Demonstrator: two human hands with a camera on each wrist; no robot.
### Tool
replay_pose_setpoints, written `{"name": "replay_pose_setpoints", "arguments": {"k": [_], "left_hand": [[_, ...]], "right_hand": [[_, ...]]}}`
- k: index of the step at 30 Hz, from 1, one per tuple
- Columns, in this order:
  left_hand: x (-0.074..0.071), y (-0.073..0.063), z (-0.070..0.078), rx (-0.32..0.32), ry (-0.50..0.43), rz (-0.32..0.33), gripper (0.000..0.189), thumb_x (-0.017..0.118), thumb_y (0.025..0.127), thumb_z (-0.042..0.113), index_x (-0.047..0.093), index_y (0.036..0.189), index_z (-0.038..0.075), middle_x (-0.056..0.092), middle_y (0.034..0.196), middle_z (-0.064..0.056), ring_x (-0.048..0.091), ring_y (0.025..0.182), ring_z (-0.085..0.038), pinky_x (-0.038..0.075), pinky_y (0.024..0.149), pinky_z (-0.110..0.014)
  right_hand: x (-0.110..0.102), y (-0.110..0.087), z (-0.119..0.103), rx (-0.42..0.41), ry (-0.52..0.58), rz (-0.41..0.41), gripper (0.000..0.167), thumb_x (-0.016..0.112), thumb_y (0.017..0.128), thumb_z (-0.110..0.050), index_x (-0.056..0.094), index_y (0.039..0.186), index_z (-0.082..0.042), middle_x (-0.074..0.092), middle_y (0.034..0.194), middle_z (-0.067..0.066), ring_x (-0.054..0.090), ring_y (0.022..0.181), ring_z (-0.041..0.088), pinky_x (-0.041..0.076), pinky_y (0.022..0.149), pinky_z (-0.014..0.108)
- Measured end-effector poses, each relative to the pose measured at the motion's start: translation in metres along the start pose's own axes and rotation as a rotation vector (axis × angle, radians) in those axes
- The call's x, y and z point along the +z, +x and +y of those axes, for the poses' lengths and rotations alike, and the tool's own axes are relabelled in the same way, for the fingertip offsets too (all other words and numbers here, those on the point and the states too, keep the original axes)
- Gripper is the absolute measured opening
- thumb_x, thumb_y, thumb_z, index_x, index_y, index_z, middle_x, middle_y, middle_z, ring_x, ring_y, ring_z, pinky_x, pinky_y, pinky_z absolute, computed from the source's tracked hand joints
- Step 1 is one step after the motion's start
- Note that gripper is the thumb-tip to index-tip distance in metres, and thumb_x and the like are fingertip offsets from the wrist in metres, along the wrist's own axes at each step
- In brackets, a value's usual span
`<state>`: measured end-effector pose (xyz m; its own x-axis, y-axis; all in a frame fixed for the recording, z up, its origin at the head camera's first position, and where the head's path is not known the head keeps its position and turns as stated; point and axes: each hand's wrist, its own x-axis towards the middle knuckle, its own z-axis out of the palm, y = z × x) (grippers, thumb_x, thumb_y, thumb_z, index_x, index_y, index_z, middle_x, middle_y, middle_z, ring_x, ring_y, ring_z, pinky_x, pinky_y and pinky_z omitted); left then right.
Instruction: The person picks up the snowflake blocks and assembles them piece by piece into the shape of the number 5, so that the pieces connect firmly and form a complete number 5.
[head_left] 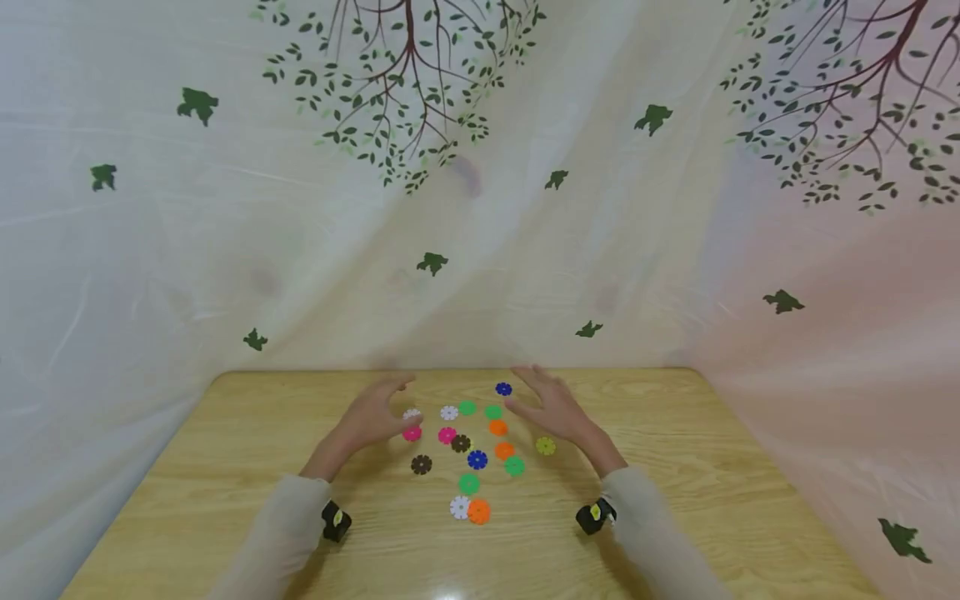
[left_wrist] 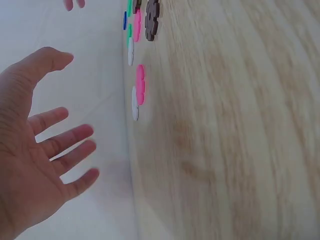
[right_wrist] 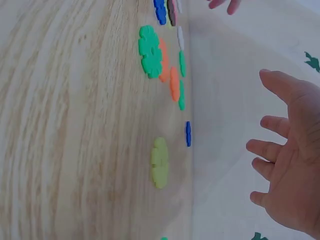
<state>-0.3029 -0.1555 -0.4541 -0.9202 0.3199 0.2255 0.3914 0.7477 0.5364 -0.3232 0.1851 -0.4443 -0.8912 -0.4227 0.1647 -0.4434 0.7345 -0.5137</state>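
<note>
Flower-shaped discs lie loosely grouped on the table between the hands: four green (head_left: 468,489), three white (head_left: 454,503), three orange (head_left: 498,427), two pink (head_left: 447,436), two blue (head_left: 503,389), two brown (head_left: 422,471) and one plainly visible yellow (head_left: 546,451). Two hands, left (head_left: 372,417) and right (head_left: 557,410), hang over them, fingers spread wide, gripping nothing. The table (head_left: 675,517) is pale grained wood; behind it hangs a whitish sheet (head_left: 495,250) printed with two trees (head_left: 410,42).

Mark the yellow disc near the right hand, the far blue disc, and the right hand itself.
Yellow disc (right_wrist: 160,163): right wrist view, middle of its face.
Far blue disc (head_left: 503,389): head view, its centre.
Right hand (head_left: 555,411): head view, middle of the hand.
</note>
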Motion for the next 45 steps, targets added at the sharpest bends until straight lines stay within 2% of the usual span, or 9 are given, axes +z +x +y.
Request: {"name": "replay_pose_setpoints", "arguments": {"k": [3,6,9,14,18,25,30,34,45], "left_hand": [[-0.002,-0.003,0.0,-0.001,-0.124,-0.072,0.065,0.081,0.087,0.029,0.056,0.141,0.003,0.069,0.117,-0.019,0.067,0.106,-0.032,0.057,0.091,-0.05],[-0.001,-0.006,0.001,0.012,-0.193,-0.163,0.06,0.084,0.084,0.029,0.061,0.133,0.002,0.071,0.102,-0.012,0.068,0.09,-0.019,0.059,0.08,-0.036],[0.0,-0.009,0.001,0.031,-0.223,-0.252,0.057,0.086,0.083,0.028,0.064,0.129,0.002,0.072,0.096,-0.007,0.066,0.084,-0.013,0.057,0.075,-0.029],[0.002,-0.012,0.0,0.05,-0.263,-0.36,0.047,0.087,0.08,0.019,0.07,0.121,0.004,0.07,0.091,-0.005,0.063,0.08,-0.014,0.055,0.07,-0.027],[0.004,-0.013,-0.003,0.069,-0.271,-0.419,0.04,0.088,0.079,0.014,0.074,0.116,0.006,0.069,0.085,-0.002,0.061,0.077,-0.014,0.052,0.068,-0.024],[0.005,-0.009,-0.007,0.114,-0.245,-0.45,0.032,0.086,0.08,0.011,0.077,0.111,0.008,0.067,0.083,0.0,0.057,0.075,-0.01,0.049,0.066,-0.021],[0.009,-0.006,-0.01,0.14,-0.257,-0.464,0.027,0.085,0.081,0.011,0.079,0.107,0.008,0.067,0.083,0.0,0.056,0.074,-0.007,0.048,0.067,-0.02],[0.012,-0.005,-0.01,0.144,-0.264,-0.466,0.024,0.086,0.08,0.009,0.079,0.103,0.008,0.067,0.082,0.0,0.056,0.074,-0.006,0.048,0.066,-0.02],[0.014,-0.004,-0.008,0.095,-0.249,-0.434,0.023,0.087,0.078,0.007,0.07,0.093,0.01,0.063,0.086,-0.002,0.056,0.081,-0.014,0.049,0.072,-0.025]], "right_hand": [[-0.003,-0.003,-0.004,-0.04,0.069,-0.024,0.064,0.065,0.099,-0.039,0.044,0.155,-0.015,0.041,0.161,0.015,0.024,0.154,0.042,0.022,0.12,0.07],[-0.006,-0.006,-0.008,-0.051,0.15,-0.084,0.06,0.07,0.097,-0.035,0.052,0.15,-0.013,0.044,0.158,0.018,0.031,0.151,0.044,0.03,0.117,0.069],[-0.008,-0.012,-0.01,-0.039,0.212,-0.147,0.058,0.074,0.094,-0.035,0.058,0.145,-0.012,0.051,0.152,0.017,0.041,0.145,0.043,0.037,0.113,0.067],[-0.008,-0.02,-0.006,-0.06,0.278,-0.226,0.048,0.078,0.092,-0.025,0.065,0.134,-0.006,0.065,0.137,0.014,0.055,0.13,0.039,0.043,0.109,0.063],[-0.006,-0.021,-0.001,-0.108,0.263,-0.282,0.037,0.08,0.089,-0.017,0.072,0.123,-0.006,0.071,0.123,0.013,0.062,0.113,0.035,0.046,0.101,0.056],[0.001,-0.02,0.001,-0.153,0.254,-0.368,0.026,0.081,0.086,-0.009,0.077,0.112,-0.007,0.072,0.107,0.009,0.062,0.094,0.024,0.053,0.087,0.035],[0.009,-0.023,0.002,-0.146,0.281,-0.406,0.026,0.082,0.083,-0.004,0.078,0.109,-0.006,0.07,0.101,0.009,0.057,0.088,0.016,0.05,0.078,0.022],[0.013,-0.025,0.004,-0.131,0.274,-0.412,0.026,0.082,0.082,-0.003,0.079,0.108,-0.007,0.068,0.097,0.006,0.055,0.085,0.013,0.049,0.075,0.02],[0.017,-0.021,0.004,-0.108,0.235,-0.399,0.021,0.082,0.082,-0.001,0.074,0.099,-0.008,0.067,0.095,0.002,0.055,0.083,0.012,0.05,0.074,0.021]]}}
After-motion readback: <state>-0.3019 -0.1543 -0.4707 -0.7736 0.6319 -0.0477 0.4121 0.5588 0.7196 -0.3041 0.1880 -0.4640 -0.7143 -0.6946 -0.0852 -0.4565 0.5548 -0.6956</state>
